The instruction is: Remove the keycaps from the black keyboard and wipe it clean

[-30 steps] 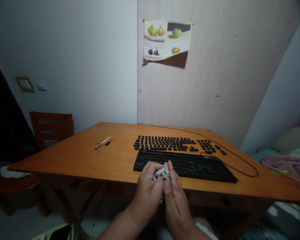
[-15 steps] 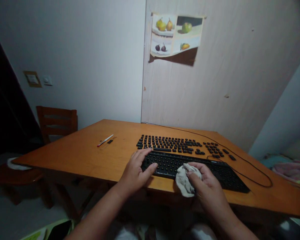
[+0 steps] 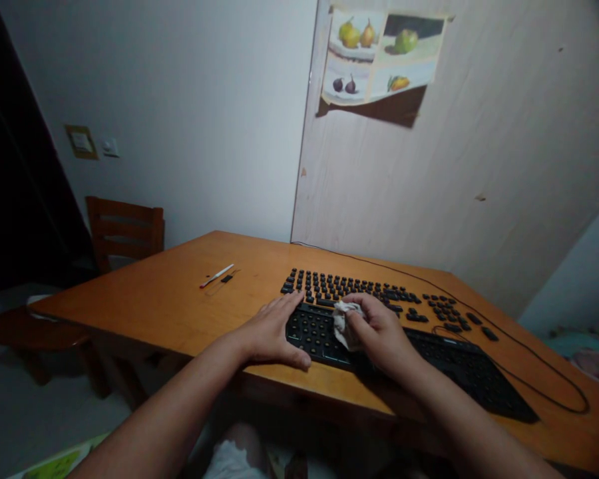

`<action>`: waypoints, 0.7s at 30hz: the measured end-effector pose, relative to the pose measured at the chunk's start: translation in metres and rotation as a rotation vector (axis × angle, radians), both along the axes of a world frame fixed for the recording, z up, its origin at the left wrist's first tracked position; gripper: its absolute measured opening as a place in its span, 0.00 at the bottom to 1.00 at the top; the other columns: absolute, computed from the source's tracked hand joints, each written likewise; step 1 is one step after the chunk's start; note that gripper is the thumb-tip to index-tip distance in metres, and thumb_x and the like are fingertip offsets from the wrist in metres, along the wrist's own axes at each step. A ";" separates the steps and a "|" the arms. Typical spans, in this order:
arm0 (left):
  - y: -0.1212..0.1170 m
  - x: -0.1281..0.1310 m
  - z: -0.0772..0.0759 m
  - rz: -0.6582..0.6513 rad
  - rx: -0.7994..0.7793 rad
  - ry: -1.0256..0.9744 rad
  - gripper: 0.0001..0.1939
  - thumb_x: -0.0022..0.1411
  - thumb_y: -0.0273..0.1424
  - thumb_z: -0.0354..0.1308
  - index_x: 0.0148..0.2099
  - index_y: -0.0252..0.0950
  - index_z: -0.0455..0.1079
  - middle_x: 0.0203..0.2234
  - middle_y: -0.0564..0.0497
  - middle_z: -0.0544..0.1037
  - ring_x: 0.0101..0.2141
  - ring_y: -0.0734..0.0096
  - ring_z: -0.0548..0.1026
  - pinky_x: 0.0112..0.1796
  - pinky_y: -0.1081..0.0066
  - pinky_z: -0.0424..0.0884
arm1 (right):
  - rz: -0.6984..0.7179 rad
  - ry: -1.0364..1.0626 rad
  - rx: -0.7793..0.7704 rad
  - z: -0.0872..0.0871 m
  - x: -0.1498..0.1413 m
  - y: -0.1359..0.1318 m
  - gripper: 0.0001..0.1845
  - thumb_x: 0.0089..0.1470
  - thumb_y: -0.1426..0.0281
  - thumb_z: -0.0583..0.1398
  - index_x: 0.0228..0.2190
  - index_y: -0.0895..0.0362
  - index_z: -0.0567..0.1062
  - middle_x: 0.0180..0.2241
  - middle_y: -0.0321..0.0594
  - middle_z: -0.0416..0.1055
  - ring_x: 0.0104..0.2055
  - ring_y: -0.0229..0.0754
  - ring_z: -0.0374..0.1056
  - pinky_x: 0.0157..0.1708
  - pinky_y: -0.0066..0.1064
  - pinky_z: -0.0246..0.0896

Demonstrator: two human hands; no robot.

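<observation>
A black keyboard base (image 3: 313, 336), its keycaps off, lies along the front edge of the wooden table. My left hand (image 3: 272, 332) rests at its left end with fingers and thumb spread apart. In my right hand (image 3: 379, 329) is a crumpled whitish cloth (image 3: 346, 326), pinched between thumb and fingers over the left-middle part of the base. Whether the cloth touches the base is hard to see. Behind the base, the loose black keycaps (image 3: 337, 285) are laid out in rows. Part of the base is hidden beneath my right hand and forearm.
A white pen-like stick with a red end (image 3: 217, 276) and a small dark tool with wire loops (image 3: 227, 279) lie on the table's left side. The keyboard's cable (image 3: 524, 332) curves along the right. A wooden chair (image 3: 124, 229) stands at the far left.
My right hand has moved the cloth up from the front edge to over the keyboard base. My left thumb has dropped lower, toward the base's front corner. The view has shifted and tilted.
</observation>
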State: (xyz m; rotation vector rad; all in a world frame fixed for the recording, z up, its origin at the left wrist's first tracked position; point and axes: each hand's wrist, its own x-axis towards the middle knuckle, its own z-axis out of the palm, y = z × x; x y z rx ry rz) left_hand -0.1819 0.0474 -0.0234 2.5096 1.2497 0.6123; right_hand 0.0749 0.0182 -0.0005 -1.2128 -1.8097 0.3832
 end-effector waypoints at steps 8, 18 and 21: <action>0.005 -0.001 0.002 -0.015 -0.059 0.030 0.66 0.39 0.61 0.64 0.71 0.36 0.41 0.68 0.38 0.50 0.65 0.44 0.50 0.62 0.53 0.50 | 0.094 -0.551 0.048 -0.005 -0.004 0.004 0.20 0.59 0.67 0.55 0.53 0.52 0.70 0.48 0.44 0.68 0.48 0.45 0.67 0.47 0.37 0.63; 0.005 0.000 0.009 0.001 -0.123 0.110 0.68 0.36 0.66 0.60 0.71 0.37 0.39 0.68 0.40 0.47 0.66 0.45 0.48 0.63 0.54 0.47 | 0.148 -0.712 -0.097 0.008 0.010 0.004 0.23 0.61 0.63 0.55 0.57 0.52 0.66 0.48 0.46 0.65 0.47 0.47 0.65 0.47 0.35 0.62; 0.004 0.000 0.007 -0.001 -0.113 0.104 0.67 0.37 0.66 0.59 0.71 0.38 0.40 0.68 0.41 0.47 0.66 0.45 0.48 0.63 0.55 0.47 | 0.125 -0.752 -0.072 0.009 0.003 0.003 0.19 0.62 0.65 0.53 0.54 0.52 0.68 0.45 0.45 0.65 0.45 0.46 0.66 0.46 0.35 0.62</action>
